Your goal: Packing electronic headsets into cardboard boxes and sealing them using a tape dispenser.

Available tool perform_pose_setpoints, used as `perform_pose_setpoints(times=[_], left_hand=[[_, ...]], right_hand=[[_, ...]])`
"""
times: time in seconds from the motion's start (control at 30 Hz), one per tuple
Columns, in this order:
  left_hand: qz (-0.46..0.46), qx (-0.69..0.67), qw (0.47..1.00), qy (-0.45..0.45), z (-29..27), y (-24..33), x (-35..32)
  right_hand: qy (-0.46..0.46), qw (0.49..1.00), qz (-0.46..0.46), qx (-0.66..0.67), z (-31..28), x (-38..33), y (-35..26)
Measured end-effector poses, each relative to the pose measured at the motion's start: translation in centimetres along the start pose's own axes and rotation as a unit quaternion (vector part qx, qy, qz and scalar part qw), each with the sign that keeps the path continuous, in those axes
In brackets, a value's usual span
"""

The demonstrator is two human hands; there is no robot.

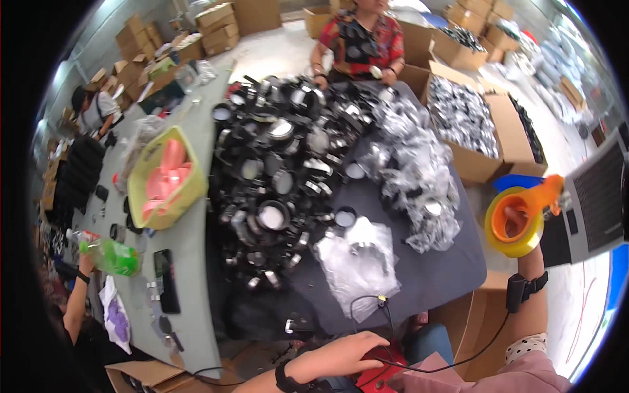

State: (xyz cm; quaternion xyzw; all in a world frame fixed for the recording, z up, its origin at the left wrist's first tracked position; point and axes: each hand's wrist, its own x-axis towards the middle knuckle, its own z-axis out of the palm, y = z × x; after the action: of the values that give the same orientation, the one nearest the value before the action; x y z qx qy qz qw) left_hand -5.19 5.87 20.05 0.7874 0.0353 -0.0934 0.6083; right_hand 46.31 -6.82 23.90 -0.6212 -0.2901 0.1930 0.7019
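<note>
A tape dispenser [521,219] is held raised in the closed right hand [532,252] while the left hand [341,354], loosely curled, rests on a red object [380,367]; taping seemingly comes next.

We see even, bright daylight, strongest at far right, where the floor [593,308] washes out white. Shadows are soft. Clear bags [413,164] throw small glints. The fisheye bends edges and blackens the corners; the near hand [341,357] looks slightly soft.
</note>
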Motion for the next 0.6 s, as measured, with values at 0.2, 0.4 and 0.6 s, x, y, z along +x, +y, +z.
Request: perform_pose_setpoints(times=[0.2, 0.4, 0.6], left_hand=[[-0.175, 0.298, 0.933, 0.097, 1.1, -5.6, 5.4], [-0.119, 0.225, 0.898, 0.358, 0.3, -8.0, 6.7], [-0.19, 0.26, 0.884, 0.339, 1.8, -9.5, 6.4]], right_hand=[[0.123, 0.992, -0.009, -0.027, -19.3, -17.4, 10.3], [0.161, 0.971, 0.104, 0.141, -19.0, -14.9, 16.5], [-0.145, 0.927, -0.013, 0.345, -28.1, -17.5, 19.4]])
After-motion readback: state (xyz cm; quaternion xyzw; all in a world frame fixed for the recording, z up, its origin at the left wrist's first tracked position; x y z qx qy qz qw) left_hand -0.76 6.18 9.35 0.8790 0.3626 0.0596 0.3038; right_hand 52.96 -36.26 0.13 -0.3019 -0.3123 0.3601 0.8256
